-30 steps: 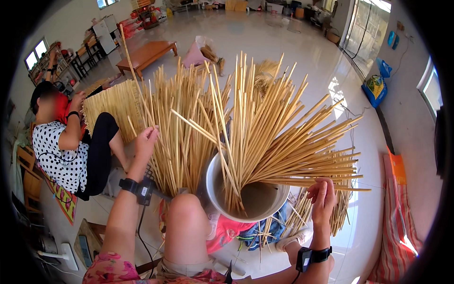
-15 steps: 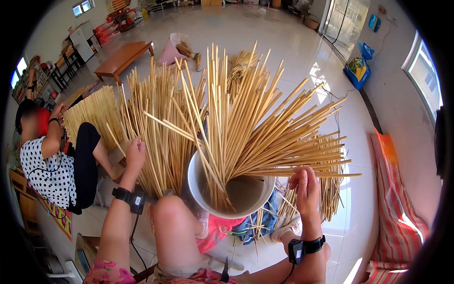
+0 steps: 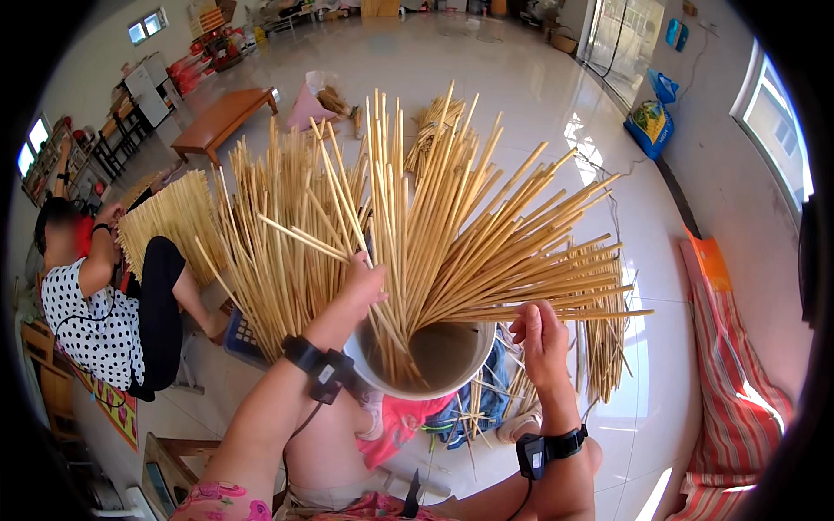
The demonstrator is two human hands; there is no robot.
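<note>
A sheaf of long yellow plant stalks (image 3: 434, 234) fans out of a pale round bucket (image 3: 479, 369) in front of my knees. My left hand (image 3: 360, 282) is over the bucket's left rim, its fingers closed around slanting stalks there; how many is hidden. Beside the bucket's right rim, my right hand (image 3: 540, 339) is raised with thumb and fingers bent together, just under the lowest stalks. Whether anything thin lies in its fingers I cannot make out. Another dense bunch of stalks (image 3: 287, 217) stands to the left of the bucket.
At left a seated person (image 3: 91, 304) in a dotted top works at a mat of stalks (image 3: 169, 213). Loose short stalks (image 3: 473, 412) lie by my foot below the bucket. Beyond are a low wooden table (image 3: 226, 122) and a tied bundle (image 3: 432, 130). Striped cloth (image 3: 730, 373) lies along the right wall.
My left hand has moved right, from beside the left bunch to the stalks in the bucket. The right hand stays near the lowest stalks, and the view has shifted slightly.
</note>
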